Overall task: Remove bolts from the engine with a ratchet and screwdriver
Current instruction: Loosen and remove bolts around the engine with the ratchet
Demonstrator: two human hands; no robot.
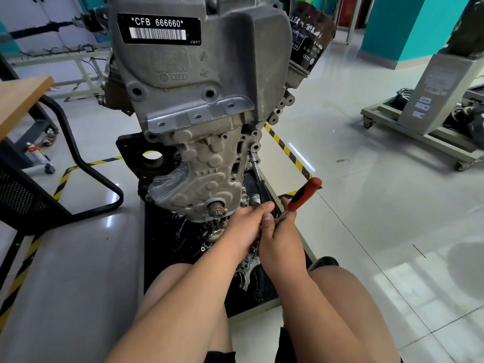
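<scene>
The grey engine point(199, 106) stands upright on a black stand point(167, 247) in front of my knees. A slim steel shaft point(256, 167) runs from a bolt hole on the engine's lower right flange point(253, 148) down toward my hands. My left hand point(245, 227) grips the shaft's lower end, with its fingers curled over it. My right hand point(281, 238) holds the ratchet, whose red and black handle point(305, 193) sticks up to the right. Both hands touch each other and hide the ratchet's head.
A black oil filter point(309, 38) juts out at the engine's upper right. Loose metal parts point(248, 271) lie on the stand under my wrists. A black chair point(39, 195) and a wooden tabletop point(21, 98) are on the left, a wheeled frame point(424, 127) at far right.
</scene>
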